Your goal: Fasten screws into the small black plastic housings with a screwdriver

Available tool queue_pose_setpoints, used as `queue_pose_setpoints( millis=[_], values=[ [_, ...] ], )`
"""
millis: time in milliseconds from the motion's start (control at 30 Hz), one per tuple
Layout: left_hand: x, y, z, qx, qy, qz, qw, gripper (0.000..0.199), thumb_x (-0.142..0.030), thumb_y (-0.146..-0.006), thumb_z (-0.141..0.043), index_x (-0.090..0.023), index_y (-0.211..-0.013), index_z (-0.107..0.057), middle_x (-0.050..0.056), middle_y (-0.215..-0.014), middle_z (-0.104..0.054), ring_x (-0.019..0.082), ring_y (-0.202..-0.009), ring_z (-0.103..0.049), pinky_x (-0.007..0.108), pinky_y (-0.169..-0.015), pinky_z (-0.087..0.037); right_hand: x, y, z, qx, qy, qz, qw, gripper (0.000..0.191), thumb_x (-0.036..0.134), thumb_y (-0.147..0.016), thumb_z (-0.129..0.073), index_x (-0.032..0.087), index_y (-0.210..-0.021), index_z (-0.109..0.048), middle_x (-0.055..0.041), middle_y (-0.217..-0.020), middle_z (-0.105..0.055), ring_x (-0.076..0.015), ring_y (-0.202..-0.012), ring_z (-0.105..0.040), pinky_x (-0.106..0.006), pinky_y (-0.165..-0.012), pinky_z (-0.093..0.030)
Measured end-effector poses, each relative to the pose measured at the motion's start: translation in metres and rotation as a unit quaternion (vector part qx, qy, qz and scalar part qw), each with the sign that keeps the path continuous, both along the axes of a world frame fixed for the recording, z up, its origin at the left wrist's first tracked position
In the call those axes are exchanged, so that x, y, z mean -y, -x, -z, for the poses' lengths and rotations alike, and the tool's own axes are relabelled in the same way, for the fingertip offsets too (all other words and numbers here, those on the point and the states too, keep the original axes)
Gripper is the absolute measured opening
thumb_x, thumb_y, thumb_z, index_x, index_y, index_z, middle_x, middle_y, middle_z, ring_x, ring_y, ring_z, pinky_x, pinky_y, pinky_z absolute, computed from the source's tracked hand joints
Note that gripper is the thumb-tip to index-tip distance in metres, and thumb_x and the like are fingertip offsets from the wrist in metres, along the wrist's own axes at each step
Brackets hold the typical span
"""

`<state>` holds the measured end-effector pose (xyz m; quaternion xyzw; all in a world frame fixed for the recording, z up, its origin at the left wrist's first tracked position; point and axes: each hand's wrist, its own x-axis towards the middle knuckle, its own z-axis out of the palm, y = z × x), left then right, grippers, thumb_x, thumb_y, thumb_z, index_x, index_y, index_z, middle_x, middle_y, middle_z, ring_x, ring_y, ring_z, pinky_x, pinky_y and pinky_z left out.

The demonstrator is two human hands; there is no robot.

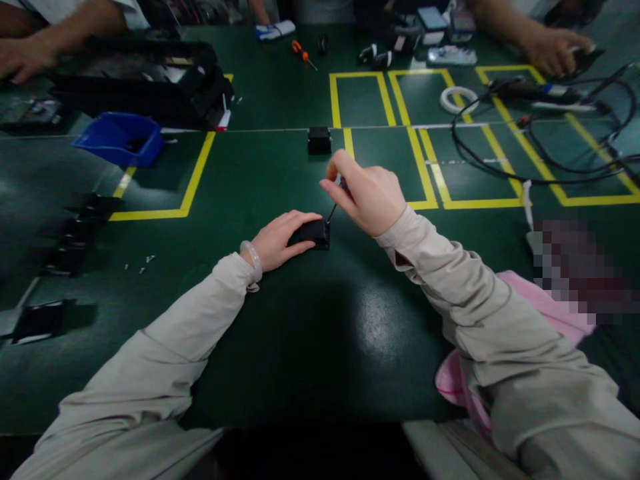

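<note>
My left hand grips a small black box-like part against the green table, thumb on the near side and fingers on the far side. In my right hand is a screwdriver, its handle mostly hidden by the curled fingers. The thin shaft slants down to the part's right end; whether it touches a screw there is too small to tell. A second black part stands on the table beyond my hands. Several tiny screws lie left of my left forearm.
A blue bin and a large black tray stand at the left, near more black parts. At the right are a tape roll, looped black cables and a pink cloth. An orange screwdriver and co-workers' hands appear across the table.
</note>
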<state>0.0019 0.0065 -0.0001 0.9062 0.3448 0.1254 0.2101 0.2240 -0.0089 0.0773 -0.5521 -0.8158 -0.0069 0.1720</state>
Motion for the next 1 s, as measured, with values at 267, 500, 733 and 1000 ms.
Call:
queue_pose_setpoints(
  millis=[267,500,733,1000],
  values=[
    [0.0005,0.0003,0.0005,0.01,0.005,-0.004,1.0,0.049,-0.043,-0.096,-0.052,-0.02,-0.139,-0.047,0.01,-0.125,-0.059,0.025,-0.115,-0.055,0.041,-0.103,-0.044,-0.0005,-0.001,0.0038,-0.014,0.009,-0.014,1.0,0.031,0.032,-0.101,-0.037,0.016,-0.123,-0.052,-0.0046,-0.087,-0.068,-0.0198,-0.076,-0.065,-0.029,-0.069,-0.042],
    [0.0008,-0.0003,-0.0001,0.013,0.002,0.002,1.0,0.048,-0.043,-0.096,-0.052,-0.019,-0.138,-0.047,0.011,-0.125,-0.059,0.025,-0.116,-0.055,0.041,-0.104,-0.043,-0.0018,-0.0055,0.0041,-0.027,-0.013,-0.013,0.999,0.033,0.035,-0.1,-0.035,0.017,-0.114,-0.058,-0.0028,-0.076,-0.065,-0.0183,-0.07,-0.062,-0.029,-0.068,-0.041],
    [0.0008,0.0,0.0005,0.015,0.002,0.003,1.0,0.048,-0.042,-0.096,-0.052,-0.019,-0.138,-0.047,0.011,-0.127,-0.059,0.026,-0.117,-0.055,0.041,-0.104,-0.043,0.0035,-0.0021,0.0002,-0.016,-0.007,-0.049,0.999,0.033,0.027,-0.099,-0.033,0.016,-0.12,-0.056,-0.0042,-0.083,-0.07,-0.0172,-0.073,-0.063,-0.027,-0.067,-0.039],
    [0.0004,0.0003,0.0017,0.024,-0.006,0.01,1.0,0.047,-0.04,-0.097,-0.052,-0.018,-0.138,-0.047,0.011,-0.127,-0.059,0.025,-0.117,-0.055,0.039,-0.103,-0.043,0.0052,-0.0007,-0.0016,-0.005,-0.007,-0.037,0.999,0.032,0.029,-0.1,-0.033,0.016,-0.116,-0.058,-0.0039,-0.078,-0.069,-0.0161,-0.068,-0.061,-0.026,-0.064,-0.037]
  ],
)
